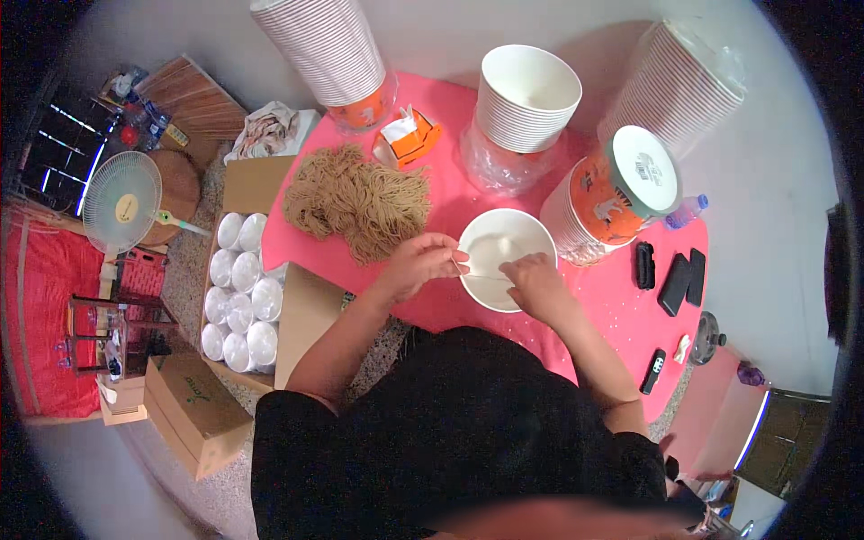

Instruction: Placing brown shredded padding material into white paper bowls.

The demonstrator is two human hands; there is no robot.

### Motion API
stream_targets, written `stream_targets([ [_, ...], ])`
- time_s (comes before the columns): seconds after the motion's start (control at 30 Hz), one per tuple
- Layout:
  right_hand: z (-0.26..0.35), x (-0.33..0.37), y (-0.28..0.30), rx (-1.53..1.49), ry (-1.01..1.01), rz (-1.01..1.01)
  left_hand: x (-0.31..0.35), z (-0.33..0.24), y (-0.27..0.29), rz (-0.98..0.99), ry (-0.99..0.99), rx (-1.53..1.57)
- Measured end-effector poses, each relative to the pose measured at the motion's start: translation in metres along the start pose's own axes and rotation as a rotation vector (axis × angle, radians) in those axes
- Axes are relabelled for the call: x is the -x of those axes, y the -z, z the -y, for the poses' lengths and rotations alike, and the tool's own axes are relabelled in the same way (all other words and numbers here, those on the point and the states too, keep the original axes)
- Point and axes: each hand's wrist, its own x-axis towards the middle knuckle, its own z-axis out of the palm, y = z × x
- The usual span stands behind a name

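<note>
A white paper bucket (pixel 472 243) stands near the table's front edge, its mouth facing up. By its left rim the thumb and fingers of my left hand (pixel 423 265) are pinched together on what looks like a thin pale strand, too fine to make out well. My right hand (pixel 538 286) reaches over the right side of the rim, fingers bent down into the bucket; whatever they hold is hidden. A small pale shape (pixel 508 247) shows inside the bucket. To the left of it lies a loose heap of brown cord (pixel 360 202).
Stacks of white buckets (pixel 529 108) rise at the back, with an orange printed stack (pixel 605 202) to the right. An orange tissue pack (pixel 409 137) lies behind the cord. Dark phone-like slabs (pixel 675 283) rest at right. Left of the pink table (pixel 594 333), a carton (pixel 310 315) holds wrapped white cups.
</note>
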Motion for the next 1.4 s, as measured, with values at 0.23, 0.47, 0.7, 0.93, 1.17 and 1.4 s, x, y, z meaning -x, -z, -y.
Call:
stream_targets([
  [0.23,-0.005,-0.002,-0.004,-0.332,-0.106,-0.034,0.0,0.005,0.0,-0.158,-0.066,0.299],
  [0.47,0.004,0.0,0.012,-0.43,-0.102,-0.094,0.0,0.005,-0.005,-0.271,-0.237,-0.063],
  [0.7,0.003,0.009,0.022,-0.465,-0.106,-0.041,0.001,0.008,0.006,-0.367,-0.178,-0.398],
  [0.93,0.008,0.005,0.034,-0.692,-0.077,-0.073,-0.004,0.008,-0.007,-0.303,-0.334,-0.438],
  [1.17,0.013,-0.01,0.037,-0.801,-0.058,-0.106,-0.007,0.021,-0.019,-0.219,-0.362,-0.784],
  [1.4,0.001,-0.029,0.01,-0.844,-0.109,-0.188,-0.004,0.01,-0.031,-0.08,-0.149,-0.838],
])
